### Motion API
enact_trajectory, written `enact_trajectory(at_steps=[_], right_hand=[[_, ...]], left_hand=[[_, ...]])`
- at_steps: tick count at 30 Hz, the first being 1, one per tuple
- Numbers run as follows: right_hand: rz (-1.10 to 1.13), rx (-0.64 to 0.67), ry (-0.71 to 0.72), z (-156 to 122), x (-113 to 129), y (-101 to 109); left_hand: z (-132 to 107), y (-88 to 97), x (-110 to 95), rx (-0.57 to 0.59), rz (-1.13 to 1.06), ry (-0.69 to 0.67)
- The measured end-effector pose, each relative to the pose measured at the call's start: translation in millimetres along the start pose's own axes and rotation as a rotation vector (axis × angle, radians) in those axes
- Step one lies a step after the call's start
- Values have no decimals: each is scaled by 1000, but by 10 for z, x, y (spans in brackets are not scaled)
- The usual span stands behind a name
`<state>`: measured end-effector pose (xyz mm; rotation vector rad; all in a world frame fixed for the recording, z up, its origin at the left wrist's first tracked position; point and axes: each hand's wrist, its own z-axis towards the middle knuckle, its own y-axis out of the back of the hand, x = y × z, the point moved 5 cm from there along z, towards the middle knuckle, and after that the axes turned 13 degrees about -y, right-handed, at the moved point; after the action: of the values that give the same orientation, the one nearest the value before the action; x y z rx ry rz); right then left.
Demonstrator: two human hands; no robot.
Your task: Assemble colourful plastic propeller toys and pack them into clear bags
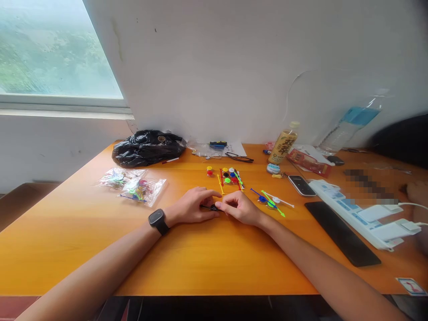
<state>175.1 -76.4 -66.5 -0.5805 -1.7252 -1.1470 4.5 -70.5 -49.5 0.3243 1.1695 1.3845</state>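
Low over the middle of the table, my left hand (193,205) and my right hand (243,207) meet at a small black plastic piece with a thin stick (213,207). Both hands have their fingers closed on it, partly covering it. Just beyond them lie several small round coloured plastic pieces (227,180) and a yellow arrow-shaped stick (220,183). Right of my right hand rest discs with sticks across them, among them a green arrow-shaped stick (273,204) and a blue one (259,194).
Clear bags of coloured parts (152,189) lie left. At the back are a black plastic bag (147,149), glasses (239,157) and a drink bottle (283,145). A power strip (354,214), a phone-like device (302,185) and a black slab (341,234) lie right; another person's hand (417,194) shows beyond.
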Motion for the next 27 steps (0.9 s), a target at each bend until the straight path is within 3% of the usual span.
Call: enact_trajectory(at_steps=[4, 10, 19, 27], right_hand=[[-15, -9, -18, 47, -75, -14], [-12, -169, -30, 105, -138, 93], [186, -165, -48, 157, -214, 186], [148, -199, -74, 163, -223, 203]], left_hand=[[8, -4, -16, 14, 14, -18], [7, -16, 12, 0, 25, -14], [-6, -23, 57, -25, 60, 21], [-6, -10, 42, -38, 37, 10]])
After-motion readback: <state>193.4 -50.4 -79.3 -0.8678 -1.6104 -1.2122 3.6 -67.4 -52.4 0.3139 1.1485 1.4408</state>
